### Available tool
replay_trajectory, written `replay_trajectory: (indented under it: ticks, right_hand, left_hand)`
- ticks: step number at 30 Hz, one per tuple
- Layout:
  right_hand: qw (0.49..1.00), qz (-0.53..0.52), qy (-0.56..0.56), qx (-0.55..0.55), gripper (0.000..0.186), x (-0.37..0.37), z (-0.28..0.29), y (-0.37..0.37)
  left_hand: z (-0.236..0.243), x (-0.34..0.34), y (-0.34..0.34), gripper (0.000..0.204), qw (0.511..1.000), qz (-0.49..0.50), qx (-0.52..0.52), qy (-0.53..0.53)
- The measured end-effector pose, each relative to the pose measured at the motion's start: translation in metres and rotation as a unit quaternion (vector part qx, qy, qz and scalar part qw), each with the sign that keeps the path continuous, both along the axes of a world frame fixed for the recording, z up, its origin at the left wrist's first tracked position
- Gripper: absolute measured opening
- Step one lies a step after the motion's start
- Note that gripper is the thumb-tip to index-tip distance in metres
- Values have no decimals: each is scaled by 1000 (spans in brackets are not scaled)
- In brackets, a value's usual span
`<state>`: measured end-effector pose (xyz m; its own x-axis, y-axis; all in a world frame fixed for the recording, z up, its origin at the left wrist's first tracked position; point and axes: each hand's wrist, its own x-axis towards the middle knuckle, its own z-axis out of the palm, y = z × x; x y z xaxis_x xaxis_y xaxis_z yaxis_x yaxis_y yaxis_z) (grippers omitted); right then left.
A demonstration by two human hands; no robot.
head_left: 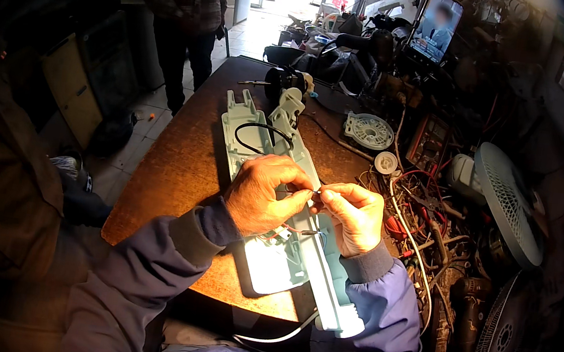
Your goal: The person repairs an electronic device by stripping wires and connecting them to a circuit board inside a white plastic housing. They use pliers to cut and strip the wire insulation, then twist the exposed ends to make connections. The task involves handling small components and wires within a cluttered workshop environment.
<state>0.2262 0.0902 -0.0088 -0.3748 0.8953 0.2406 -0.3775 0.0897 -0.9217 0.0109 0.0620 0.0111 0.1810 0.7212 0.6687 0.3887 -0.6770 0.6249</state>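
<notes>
My left hand (266, 195) and my right hand (349, 217) meet over a long pale green plastic fan housing (322, 281). Between their fingertips they pinch a thin dark wire (316, 192); its exact end is too small to make out. Beside the long piece lies a flat pale green cover (274, 275), brightly lit, partly under my left wrist. Thin coloured wires (283, 233) lie inside the housing below my hands. Beyond my left hand, a black cable (253, 126) loops over the housing. A dark fan motor (282, 80) rests at the far end.
On the brown wooden table (169, 168) lies a round white grille part (369, 130). Tangled wires and tools (426, 216) crowd the right side, near a fan head (506, 202) and a lit screen (436, 25). A white cord (278, 338) hangs near my lap. A person (186, 14) stands far left.
</notes>
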Motion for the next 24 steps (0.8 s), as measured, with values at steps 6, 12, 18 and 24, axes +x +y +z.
replay_trajectory:
  ticks: [6,12,18,24]
  right_hand:
    - [1000,-1,-7,10,14,-3,1,-1]
    - [1000,-20,-5,12,15,-4,-2,-1]
    - [1000,-13,6,-9,15,-3,0,0]
    - [998,-17,-54,31,13,-3,4,-3]
  left_hand:
    - [0,1,-1,13,1000,-12,11,-11]
    - [2,2,-2,13,1000,-13,-2,-12]
    - [0,-1,-2,12,999,2,-31,-16]
    - [0,-1,0,12,1000,-10,18,20]
